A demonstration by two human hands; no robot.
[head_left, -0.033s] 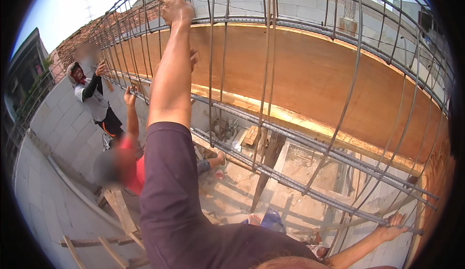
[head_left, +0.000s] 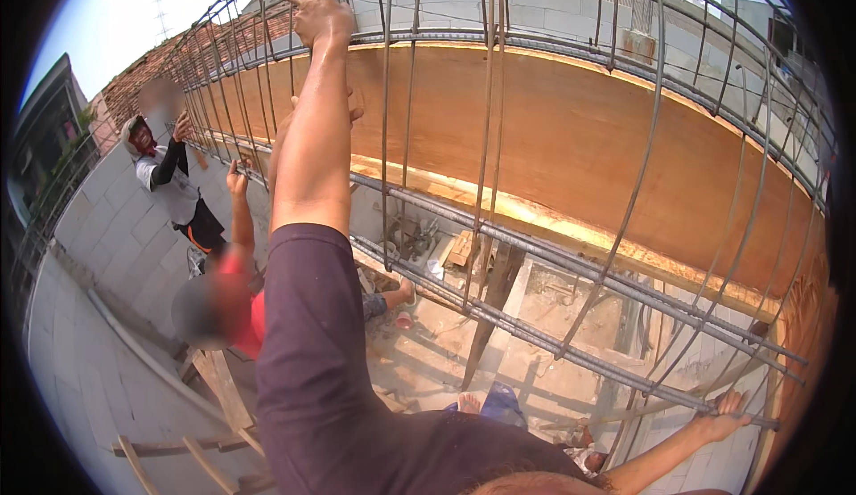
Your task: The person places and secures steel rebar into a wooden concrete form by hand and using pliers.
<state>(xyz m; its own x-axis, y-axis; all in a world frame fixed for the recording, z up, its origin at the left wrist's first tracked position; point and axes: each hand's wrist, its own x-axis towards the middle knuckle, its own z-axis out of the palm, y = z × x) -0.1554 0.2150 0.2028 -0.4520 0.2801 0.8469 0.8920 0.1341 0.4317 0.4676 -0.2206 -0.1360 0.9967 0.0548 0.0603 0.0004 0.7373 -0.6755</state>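
rebar cage [head_left: 479, 225] runs 10 to 4 o'clock, in front of the brown board [head_left: 553, 129]. right hand [head_left: 720, 419] wrapped round its lower bar [head_left: 642, 383], 4 o'clock; left hand [head_left: 319, 18] at 11 o'clock, can't tell if gripping. uneven push could tilt cage and pinch a hand.

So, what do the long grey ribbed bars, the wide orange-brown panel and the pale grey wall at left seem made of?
Long grey ribbed bars: probably steel, dull, with ridges along them. Wide orange-brown panel: likely plywood, smooth, given its flat, wood-toned face. Pale grey wall: matt masonry blocks, shown by joint lines; exact mix unclear.
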